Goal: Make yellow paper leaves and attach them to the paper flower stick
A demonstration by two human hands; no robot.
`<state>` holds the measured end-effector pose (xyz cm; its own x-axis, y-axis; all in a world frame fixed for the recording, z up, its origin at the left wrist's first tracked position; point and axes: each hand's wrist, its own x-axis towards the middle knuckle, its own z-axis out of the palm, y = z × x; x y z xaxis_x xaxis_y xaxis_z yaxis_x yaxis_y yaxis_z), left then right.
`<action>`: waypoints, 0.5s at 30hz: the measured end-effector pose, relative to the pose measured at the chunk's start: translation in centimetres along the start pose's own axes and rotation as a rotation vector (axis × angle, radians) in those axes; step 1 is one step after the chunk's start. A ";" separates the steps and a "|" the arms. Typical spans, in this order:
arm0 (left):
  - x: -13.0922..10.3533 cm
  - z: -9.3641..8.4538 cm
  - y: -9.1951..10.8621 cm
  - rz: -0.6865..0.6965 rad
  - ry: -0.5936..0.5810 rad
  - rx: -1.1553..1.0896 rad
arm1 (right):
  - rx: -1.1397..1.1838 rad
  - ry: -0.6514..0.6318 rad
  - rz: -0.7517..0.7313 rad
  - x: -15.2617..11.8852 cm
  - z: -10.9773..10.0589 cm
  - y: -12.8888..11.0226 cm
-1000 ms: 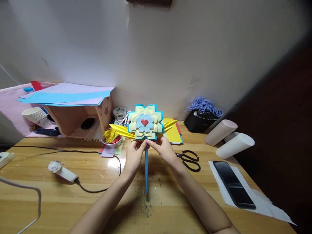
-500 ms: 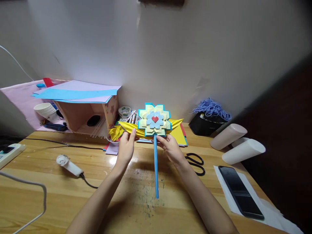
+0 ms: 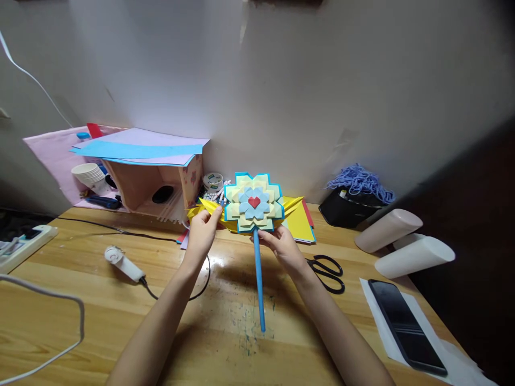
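A layered paper flower (image 3: 253, 219) in cream and light blue, edged in brighter blue, faces me above the desk, with a red paper heart (image 3: 254, 202) at its centre. From its base a rolled blue paper stick (image 3: 259, 284) points down toward me. Folded yellow paper wings spread out behind it on both sides. My left hand (image 3: 201, 236) pinches the left yellow paper wing (image 3: 210, 206) between thumb and fingers. Just under the petals, my right hand (image 3: 285, 247) grips the flower where the stick joins; its fingertips are partly hidden behind.
Black-handled scissors (image 3: 328, 273) lie right of my right forearm, near a phone (image 3: 406, 327) and white paper rolls (image 3: 416, 256). A white glue gun (image 3: 124, 265) with its cord rests at left. Behind stand a pink box (image 3: 191, 177), colored paper (image 3: 301, 230) and blue yarn (image 3: 356, 179).
My left hand has shifted slightly left along the yellow wing, and the flower has tilted a little and looks larger. The desk items appear moved right as the view turned slightly.
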<state>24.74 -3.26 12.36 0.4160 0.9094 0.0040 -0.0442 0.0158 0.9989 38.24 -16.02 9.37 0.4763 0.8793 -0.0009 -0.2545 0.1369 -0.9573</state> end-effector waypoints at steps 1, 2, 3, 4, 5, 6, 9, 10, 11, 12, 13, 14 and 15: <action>0.1 0.0 0.0 0.002 0.002 0.000 | 0.001 -0.014 -0.006 0.0 0.0 0.0; 0.1 -0.1 -0.1 0.003 0.001 -0.001 | 0.001 -0.032 -0.009 -0.1 0.0 0.0; 0.2 -0.1 -0.2 0.003 0.002 -0.002 | -0.001 -0.050 -0.011 -0.1 0.0 0.1; 0.4 -0.1 -0.3 0.002 0.004 -0.002 | -0.005 -0.065 -0.013 -0.1 0.0 0.1; 0.5 -0.2 -0.5 -0.002 0.009 -0.001 | -0.013 -0.079 -0.013 -0.2 0.1 0.1; 0.6 -0.2 -0.6 -0.006 0.016 0.000 | -0.023 -0.089 -0.013 -0.2 0.1 0.2; 0.8 -0.3 -0.8 -0.010 0.034 0.001 | -0.050 -0.097 -0.017 -0.3 0.3 0.1; 0.8 -0.3 -0.8 -0.008 0.037 -0.001 | -0.055 -0.098 -0.017 -0.4 0.3 0.1; 0.8 -0.3 -0.8 -0.003 0.036 -0.005 | -0.060 -0.097 -0.017 -0.4 0.4 0.0; 0.7 -0.3 -0.7 0.000 0.032 -0.011 | -0.062 -0.092 -0.017 -0.4 0.4 0.0; 0.6 -0.3 -0.6 0.002 0.022 -0.014 | -0.061 -0.087 -0.012 -0.4 0.5 0.0; 0.5 -0.3 -0.4 0.001 0.011 -0.015 | -0.055 -0.082 -0.006 -0.3 0.5 0.0; 0.4 -0.2 -0.3 -0.001 -0.001 -0.016 | -0.044 -0.075 -0.002 -0.3 0.5 0.1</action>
<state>24.72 -2.81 12.05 0.4166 0.9091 0.0032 -0.0580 0.0230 0.9981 37.68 -16.06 9.45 0.4121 0.9109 0.0209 -0.2156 0.1198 -0.9691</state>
